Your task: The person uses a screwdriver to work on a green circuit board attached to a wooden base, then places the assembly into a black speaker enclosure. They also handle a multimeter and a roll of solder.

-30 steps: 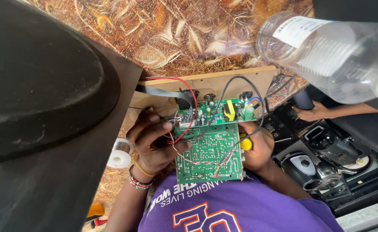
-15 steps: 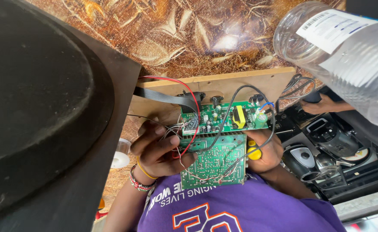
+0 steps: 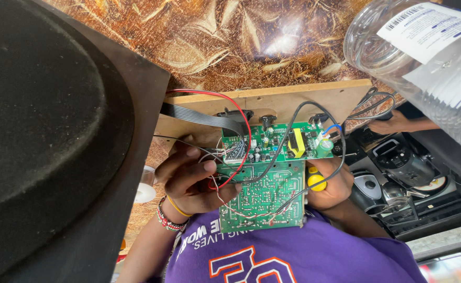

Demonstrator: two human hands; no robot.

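Observation:
Two joined green circuit boards (image 3: pixel 264 194) are held in front of my purple shirt, below a plywood panel (image 3: pixel 272 102). The upper board (image 3: pixel 288 141) carries a yellow transformer, capacitors and a grey ribbon cable (image 3: pixel 199 118). Red, black and white wires loop over both boards. My left hand (image 3: pixel 193 181), with beaded bracelets at the wrist, grips the boards' left edge with its fingers among the wires. My right hand (image 3: pixel 330 186) is at the right edge, closed around a yellow-handled tool (image 3: pixel 315 181); the tool's tip is hidden.
A big black speaker cabinet (image 3: pixel 57 136) fills the left side. A clear plastic bottle (image 3: pixel 424 63) looms at top right. Another person's hand (image 3: pixel 398 124) rests at the right, above black disc-player parts (image 3: pixel 398 178). A white tape roll (image 3: pixel 144 191) lies by the cabinet.
The view has shifted, so the boards and the plywood panel sit lower and nearer the middle of the picture. Both hands keep their hold on the boards and the tool.

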